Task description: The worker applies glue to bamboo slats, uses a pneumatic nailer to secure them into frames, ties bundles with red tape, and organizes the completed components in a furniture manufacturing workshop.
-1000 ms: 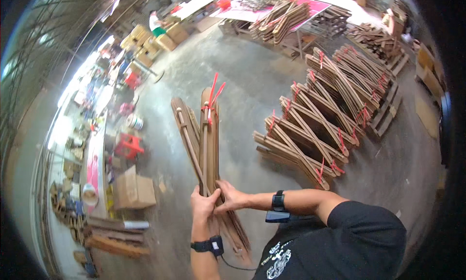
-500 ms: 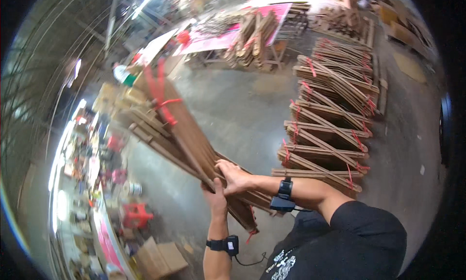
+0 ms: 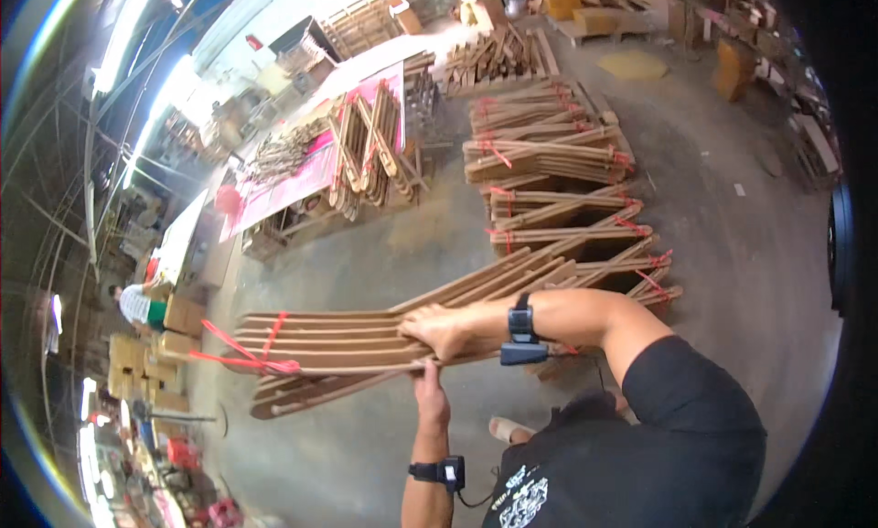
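Note:
A large bundle of long, flat brown wooden slats hangs across in front of me, its slats fanning and crossing at the middle. Red string is tied round its left end, with loose tails sticking out. Fingers closed, my right hand grips the bundle at its middle from above. My left hand holds the lower edge close by, its fingers mostly hidden under the slats. The bundle's right end overlaps the near end of a row of similar tied bundles on the floor.
Beyond the grey floor, a table with a pink top carries more slat bundles. Loose wood pieces lie at the back. Cardboard boxes and another person are at the left.
The bundle has swung from a steep slant to nearly level, its right end now over the floor row. My view has turned right. Both hands have kept their hold.

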Demonstrator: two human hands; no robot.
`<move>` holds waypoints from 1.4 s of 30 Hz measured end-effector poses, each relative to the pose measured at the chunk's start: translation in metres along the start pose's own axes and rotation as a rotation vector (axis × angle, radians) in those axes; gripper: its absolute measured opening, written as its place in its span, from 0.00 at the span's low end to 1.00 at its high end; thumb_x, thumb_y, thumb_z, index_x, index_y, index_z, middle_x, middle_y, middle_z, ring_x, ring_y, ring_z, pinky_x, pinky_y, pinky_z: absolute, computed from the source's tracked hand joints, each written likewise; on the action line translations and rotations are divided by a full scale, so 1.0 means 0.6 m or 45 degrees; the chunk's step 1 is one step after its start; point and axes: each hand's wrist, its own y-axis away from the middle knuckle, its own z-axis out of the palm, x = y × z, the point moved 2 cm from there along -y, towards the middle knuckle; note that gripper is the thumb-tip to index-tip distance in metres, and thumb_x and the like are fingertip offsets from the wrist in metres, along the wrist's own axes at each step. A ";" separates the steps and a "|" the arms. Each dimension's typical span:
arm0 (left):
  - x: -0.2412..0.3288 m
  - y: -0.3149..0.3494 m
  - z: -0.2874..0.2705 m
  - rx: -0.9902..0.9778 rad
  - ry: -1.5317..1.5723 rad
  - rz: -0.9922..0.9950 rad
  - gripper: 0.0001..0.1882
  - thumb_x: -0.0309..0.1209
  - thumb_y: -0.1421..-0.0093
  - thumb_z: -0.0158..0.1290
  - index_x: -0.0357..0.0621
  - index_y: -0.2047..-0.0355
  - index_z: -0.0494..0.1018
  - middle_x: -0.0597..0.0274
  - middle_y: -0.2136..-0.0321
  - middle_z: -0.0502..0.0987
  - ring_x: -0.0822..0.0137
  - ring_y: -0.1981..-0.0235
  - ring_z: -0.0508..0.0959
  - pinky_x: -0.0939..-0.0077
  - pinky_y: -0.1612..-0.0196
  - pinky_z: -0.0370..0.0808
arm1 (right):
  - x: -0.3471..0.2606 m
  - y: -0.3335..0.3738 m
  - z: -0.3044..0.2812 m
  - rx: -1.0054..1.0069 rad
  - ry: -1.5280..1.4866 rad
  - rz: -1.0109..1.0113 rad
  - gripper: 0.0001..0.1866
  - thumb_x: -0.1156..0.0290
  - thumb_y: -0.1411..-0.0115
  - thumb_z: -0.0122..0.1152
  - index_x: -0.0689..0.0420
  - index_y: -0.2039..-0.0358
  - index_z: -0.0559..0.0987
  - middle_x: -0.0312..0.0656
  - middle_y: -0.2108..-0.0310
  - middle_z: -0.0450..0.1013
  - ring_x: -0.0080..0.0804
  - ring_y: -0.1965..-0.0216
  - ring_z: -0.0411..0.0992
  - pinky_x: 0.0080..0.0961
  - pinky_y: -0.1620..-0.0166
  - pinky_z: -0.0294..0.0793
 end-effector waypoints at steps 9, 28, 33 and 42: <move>0.048 -0.092 -0.037 -0.388 0.020 -0.137 0.38 0.34 0.31 0.51 0.49 0.28 0.44 0.58 0.32 0.58 0.60 0.33 0.64 0.55 0.34 0.64 | 0.059 -0.062 0.008 0.237 -0.014 0.284 0.41 0.58 0.59 0.80 0.60 0.45 0.72 0.56 0.44 0.68 0.59 0.40 0.64 0.49 0.38 0.64; 0.086 -0.355 -0.103 -0.439 -0.241 -0.244 0.21 0.26 0.33 0.55 0.42 0.40 0.66 0.62 0.57 0.75 0.69 0.55 0.77 0.73 0.50 0.75 | 0.135 -0.119 -0.396 1.131 -1.080 0.003 0.50 0.82 0.60 0.70 0.63 0.34 0.61 0.46 0.41 0.68 0.33 0.37 0.64 0.29 0.33 0.61; 0.131 -0.490 -0.101 -0.394 -0.375 0.209 0.22 0.25 0.33 0.54 0.41 0.39 0.66 0.61 0.57 0.76 0.71 0.57 0.76 0.73 0.51 0.75 | 0.186 -0.063 -0.434 1.541 -0.732 0.208 0.54 0.76 0.61 0.72 0.65 0.31 0.58 0.56 0.29 0.53 0.43 0.25 0.47 0.30 0.26 0.45; 0.099 -0.701 -0.182 -0.764 -0.569 -0.209 0.13 0.25 0.32 0.54 0.37 0.48 0.74 0.64 0.64 0.80 0.73 0.62 0.79 0.78 0.55 0.77 | 0.111 0.064 -0.525 1.721 -0.144 0.786 0.56 0.78 0.63 0.71 0.58 0.29 0.59 0.42 0.40 0.68 0.37 0.37 0.63 0.31 0.30 0.56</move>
